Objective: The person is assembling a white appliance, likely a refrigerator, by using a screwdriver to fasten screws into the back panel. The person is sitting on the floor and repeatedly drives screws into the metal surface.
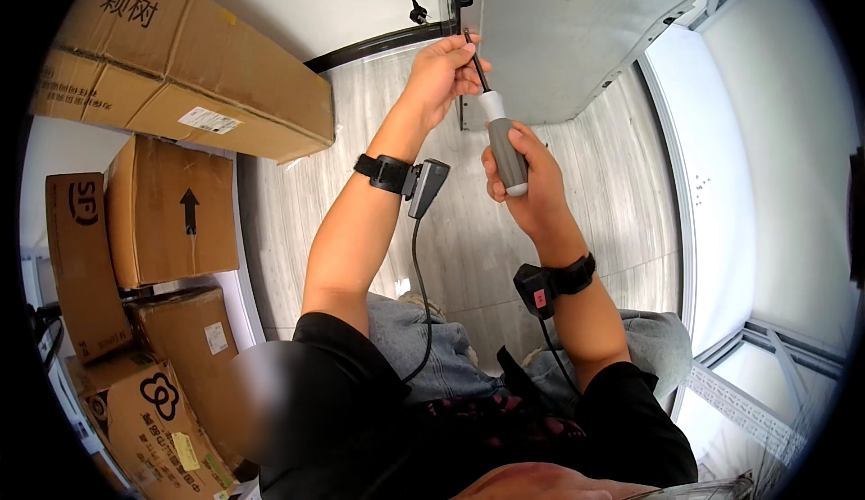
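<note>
My right hand [532, 176] is wrapped around the grey-and-white handle of a screwdriver [510, 153]. Its dark shaft slants up and to the left, toward the edge of a large grey metal panel [550, 40]. Close to the tip, the fingers of my left hand [440, 77] are pinched around the shaft. The tip meets the panel's left edge strip, near a small fastener or hole that my fingertips partly cover; whether a screw is there I cannot make out.
Several cardboard boxes [185, 212] are stacked at the left, with a long carton [225, 77] above them. A black power plug [418, 15] hangs by the wall. Cabled black devices [429, 189] are strapped to both wrists. White framed panels [712, 140] line the right side.
</note>
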Action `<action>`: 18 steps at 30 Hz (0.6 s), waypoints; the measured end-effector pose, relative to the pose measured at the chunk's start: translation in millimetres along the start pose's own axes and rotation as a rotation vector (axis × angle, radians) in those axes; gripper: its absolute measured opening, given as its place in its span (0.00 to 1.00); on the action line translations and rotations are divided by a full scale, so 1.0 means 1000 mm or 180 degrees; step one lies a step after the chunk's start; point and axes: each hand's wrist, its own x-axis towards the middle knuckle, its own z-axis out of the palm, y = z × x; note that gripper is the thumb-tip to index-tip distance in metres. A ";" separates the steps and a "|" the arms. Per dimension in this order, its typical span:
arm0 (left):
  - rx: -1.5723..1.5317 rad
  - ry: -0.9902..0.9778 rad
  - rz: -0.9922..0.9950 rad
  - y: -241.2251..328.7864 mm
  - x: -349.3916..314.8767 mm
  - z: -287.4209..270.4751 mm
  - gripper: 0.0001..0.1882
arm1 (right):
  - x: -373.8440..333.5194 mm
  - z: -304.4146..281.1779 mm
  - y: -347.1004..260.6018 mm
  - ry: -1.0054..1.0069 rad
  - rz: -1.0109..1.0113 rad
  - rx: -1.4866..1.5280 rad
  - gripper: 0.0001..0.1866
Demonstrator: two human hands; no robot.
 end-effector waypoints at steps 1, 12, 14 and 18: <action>0.0014 0.0007 0.0018 0.001 0.000 0.001 0.12 | 0.000 -0.001 0.000 -0.0038 0.0022 0.0102 0.17; 0.0041 0.0287 -0.0008 0.002 -0.001 0.007 0.11 | 0.005 0.003 0.004 0.0376 -0.0324 -0.0953 0.18; 0.0239 0.0406 -0.0005 0.002 0.000 0.011 0.11 | 0.010 -0.003 0.019 0.0660 -0.0824 -0.2121 0.21; 0.0528 0.0484 0.0071 -0.002 0.004 0.009 0.10 | 0.014 -0.010 0.028 0.0515 -0.0531 -0.2325 0.25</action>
